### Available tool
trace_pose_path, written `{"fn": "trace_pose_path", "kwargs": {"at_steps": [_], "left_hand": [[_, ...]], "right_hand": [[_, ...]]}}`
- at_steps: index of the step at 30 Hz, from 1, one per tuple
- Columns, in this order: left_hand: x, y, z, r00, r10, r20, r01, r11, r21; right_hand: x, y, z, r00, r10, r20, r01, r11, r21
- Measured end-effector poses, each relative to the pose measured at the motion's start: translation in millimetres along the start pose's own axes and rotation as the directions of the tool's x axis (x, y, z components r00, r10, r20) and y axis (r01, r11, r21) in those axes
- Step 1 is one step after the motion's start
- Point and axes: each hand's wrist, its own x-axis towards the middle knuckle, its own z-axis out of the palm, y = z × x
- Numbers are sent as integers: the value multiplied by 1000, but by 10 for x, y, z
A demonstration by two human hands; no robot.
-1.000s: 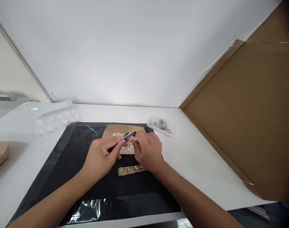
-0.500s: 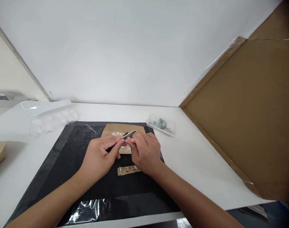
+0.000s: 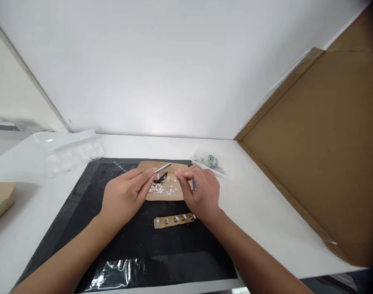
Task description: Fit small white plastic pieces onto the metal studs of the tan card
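Note:
My left hand [image 3: 126,192] pinches a thin flat grey strip with a pale edge [image 3: 163,167] between thumb and fingers; its kind is unclear. The strip's free end points up and right. To its right, apart from the strip, my right hand [image 3: 201,190] has thumb and forefinger pressed together; whatever sits at the tips is too small to make out. Below and behind both hands lies a brown paper sheet [image 3: 178,197], bearing several small white pieces [image 3: 158,188] and a black tangled bit [image 3: 161,178]. Nearer me rests a narrow tan strip [image 3: 170,223] with small metallic dots and white pieces along it.
A black mat [image 3: 131,237] covers part of the white table [image 3: 256,212]. At the back right stands a clear tray [image 3: 209,161] with greenish contents. Clear packaging with white lumps [image 3: 72,157] is at the left. A cardboard panel [image 3: 311,143] rises on the right.
My right hand has come away from the grey strip and moved right, uncovering more of the paper and the tan strip. My left hand still holds the grey strip. The view has shifted slightly.

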Motion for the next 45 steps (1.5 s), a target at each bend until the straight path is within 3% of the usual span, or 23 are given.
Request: {"fn": "trace_pose_path", "kwargs": {"at_steps": [2, 5, 14, 18, 21, 27, 32, 37, 45], "left_hand": [[-5, -83, 36, 998, 43, -36, -38, 989, 142], [-5, -162, 83, 997, 81, 5, -79, 966, 245], [23, -207, 127, 984, 118, 133, -152, 948, 279], [47, -92, 62, 992, 113, 57, -122, 972, 199], [25, 43, 24, 997, 71, 25, -73, 996, 50], [-72, 218, 44, 985, -53, 162, 90, 970, -228], [-56, 237, 39, 944, -143, 297, 262, 873, -412], [-35, 271, 30, 927, -196, 318, 340, 795, -502], [-68, 268, 69, 912, -239, 334, 393, 745, -539]], "right_hand": [[-1, 28, -34, 999, 33, 28, -34, 999, 17], [-19, 42, -72, 995, 82, 62, -85, 995, 52], [-61, 26, -90, 972, 192, 132, -209, 969, 130], [-73, 23, -90, 977, 172, 124, -188, 974, 126], [-87, 25, -93, 983, 135, 124, -151, 979, 136], [-99, 8, -105, 996, 16, 88, -30, 987, 157], [-62, -3, -156, 991, -123, 60, 115, 987, 111], [-44, 4, -194, 974, -218, 63, 214, 975, 55], [-36, -12, -229, 949, -296, 109, 289, 955, 75]]}}
